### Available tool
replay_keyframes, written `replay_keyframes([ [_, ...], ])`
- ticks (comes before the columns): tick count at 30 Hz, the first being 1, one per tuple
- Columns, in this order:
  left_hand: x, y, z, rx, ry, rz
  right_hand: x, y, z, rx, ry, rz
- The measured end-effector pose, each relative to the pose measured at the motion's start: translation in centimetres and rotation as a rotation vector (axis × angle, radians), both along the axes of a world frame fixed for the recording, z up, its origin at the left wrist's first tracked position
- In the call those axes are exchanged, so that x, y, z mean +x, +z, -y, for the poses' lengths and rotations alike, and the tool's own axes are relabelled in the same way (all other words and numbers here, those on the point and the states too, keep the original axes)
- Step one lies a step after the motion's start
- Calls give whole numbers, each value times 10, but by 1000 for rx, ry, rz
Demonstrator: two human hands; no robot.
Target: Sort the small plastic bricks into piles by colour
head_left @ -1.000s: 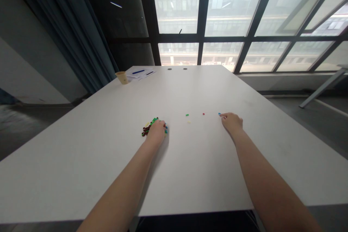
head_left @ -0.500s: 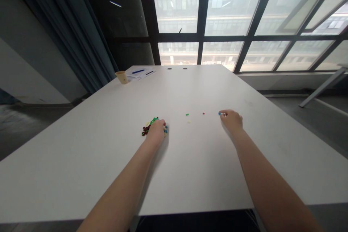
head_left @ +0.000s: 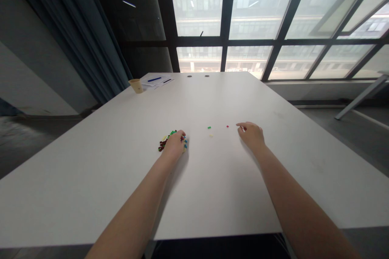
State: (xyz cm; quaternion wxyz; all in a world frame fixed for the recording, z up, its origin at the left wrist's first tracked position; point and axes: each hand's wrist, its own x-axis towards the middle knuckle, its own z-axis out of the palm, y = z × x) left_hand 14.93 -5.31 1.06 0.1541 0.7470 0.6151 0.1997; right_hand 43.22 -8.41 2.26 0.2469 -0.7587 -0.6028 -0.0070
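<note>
My left hand [head_left: 174, 145] lies curled over a small heap of coloured plastic pieces [head_left: 165, 142] on the white table [head_left: 212, 178]; green, dark red, yellow and blue bits show around its fingers. My right hand [head_left: 251, 133] rests further right, its index finger pointing left and the other fingers curled under. A tiny red piece [head_left: 227, 126] lies just left of that fingertip. Further left lie a green piece [head_left: 209, 128] and a pale yellow piece [head_left: 211, 135]. The small blue piece does not show; whether my right fingers hold it is hidden.
A paper cup [head_left: 136, 85] and sheets of paper with a blue pen [head_left: 156, 81] sit at the table's far left corner. Two round cable holes [head_left: 198, 76] mark the far edge. Large windows and a dark curtain stand behind.
My right hand has slid left across the table, from the blue piece towards the red one; the blue piece is no longer visible. My left hand stays on the heap.
</note>
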Motion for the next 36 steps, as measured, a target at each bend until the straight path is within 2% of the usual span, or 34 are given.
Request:
replay_keyframes([
  [4,-1,4,2,44,38,91,-1,0,0,9,17,-5],
  [6,-1,6,2,54,46,200,-2,1,1,15,27,-9],
  [8,3,7,2,24,15,400,-4,2,2,25,37,-16],
  [12,17,11,8,-156,-103,955,-10,3,4,69,96,-32],
  [15,30,13,15,-195,-170,1159,-17,3,3,133,192,-41],
  [17,37,14,20,-171,-216,1172,-23,3,3,184,272,-49],
  [21,42,17,28,-87,-280,1058,-35,6,6,284,400,-55],
  [24,42,18,32,-30,-284,1013,-43,10,12,342,524,-96],
  [28,42,19,34,-5,-274,1012,-53,12,18,355,734,-254],
  [31,43,18,33,-7,-277,1027,-61,10,21,376,783,-346],
  [36,44,17,33,-28,-301,1026,-71,9,24,386,807,-381],
])
